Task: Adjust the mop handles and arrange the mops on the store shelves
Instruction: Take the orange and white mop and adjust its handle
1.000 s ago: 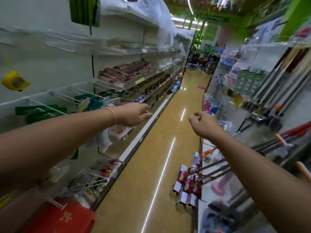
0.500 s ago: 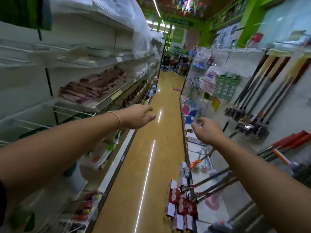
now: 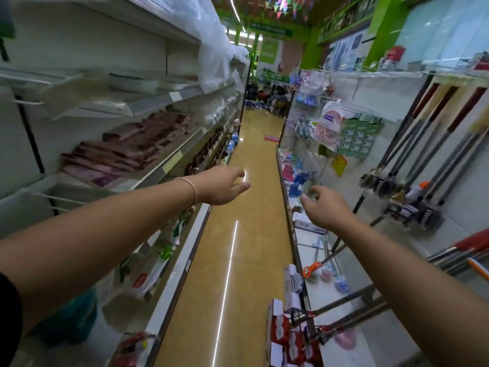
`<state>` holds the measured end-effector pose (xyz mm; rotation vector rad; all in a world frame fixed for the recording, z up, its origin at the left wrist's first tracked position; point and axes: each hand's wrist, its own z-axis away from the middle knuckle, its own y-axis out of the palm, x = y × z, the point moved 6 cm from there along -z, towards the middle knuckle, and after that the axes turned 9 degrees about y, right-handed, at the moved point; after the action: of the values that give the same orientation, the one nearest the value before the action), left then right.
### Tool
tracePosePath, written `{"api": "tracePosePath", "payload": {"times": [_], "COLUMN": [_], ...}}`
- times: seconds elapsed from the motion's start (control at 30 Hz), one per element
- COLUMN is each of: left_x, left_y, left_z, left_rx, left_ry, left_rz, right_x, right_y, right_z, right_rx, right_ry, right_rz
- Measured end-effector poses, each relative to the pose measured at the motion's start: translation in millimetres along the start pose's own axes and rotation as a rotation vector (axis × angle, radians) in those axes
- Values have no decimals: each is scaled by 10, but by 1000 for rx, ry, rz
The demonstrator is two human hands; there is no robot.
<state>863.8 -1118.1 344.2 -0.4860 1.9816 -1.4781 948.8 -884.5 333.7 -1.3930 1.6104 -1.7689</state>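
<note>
Several mops with metal handles and dark red grips hang on the right wall (image 3: pixel 420 144), their heads clustered low (image 3: pixel 402 197). More mop handles (image 3: pixel 352 311) stick out near the bottom right, and red-tipped handles (image 3: pixel 465 247) lie at the right edge. My left hand (image 3: pixel 222 185) is stretched out over the aisle, fingers loosely apart, holding nothing. My right hand (image 3: pixel 325 207) reaches forward near the right shelf edge, fingers curled and apart, empty. Neither hand touches a mop.
A long aisle with a glossy tan floor (image 3: pixel 238 260) runs ahead. White shelves (image 3: pixel 158 165) on the left carry packaged goods. The right shelf (image 3: pixel 315 250) carries small items, with boxed goods (image 3: pixel 285 332) at its lower front. Packets hang on hooks (image 3: pixel 330 120).
The view has swung right and up, bringing the hanging mops more into sight. Both hands stay extended; the right hand's fingers have opened slightly.
</note>
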Motion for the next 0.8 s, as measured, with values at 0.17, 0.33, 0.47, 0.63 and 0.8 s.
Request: {"api": "tracePosePath", "payload": {"times": [0.17, 0.33, 0.47, 0.63, 0.8], "left_x": [296, 721, 1024, 1195, 1336], "left_y": [165, 250, 226, 259, 471], "left_z": [-560, -1281, -1976, -2762, -3336], "left_rx": [21, 29, 29, 7, 34], "left_ry": [-3, -40, -82, -82, -67], "left_rz": [27, 10, -15, -13, -12], "right_x": [61, 155, 193, 87, -58], "right_y": [288, 595, 688, 751, 863], "right_z": [-636, -1508, -2252, -3078, -3651], "right_rx": [23, 62, 75, 91, 91], "right_ry": [0, -27, -43, -28, 8], "right_rz": [-26, -71, -56, -92, -87]}}
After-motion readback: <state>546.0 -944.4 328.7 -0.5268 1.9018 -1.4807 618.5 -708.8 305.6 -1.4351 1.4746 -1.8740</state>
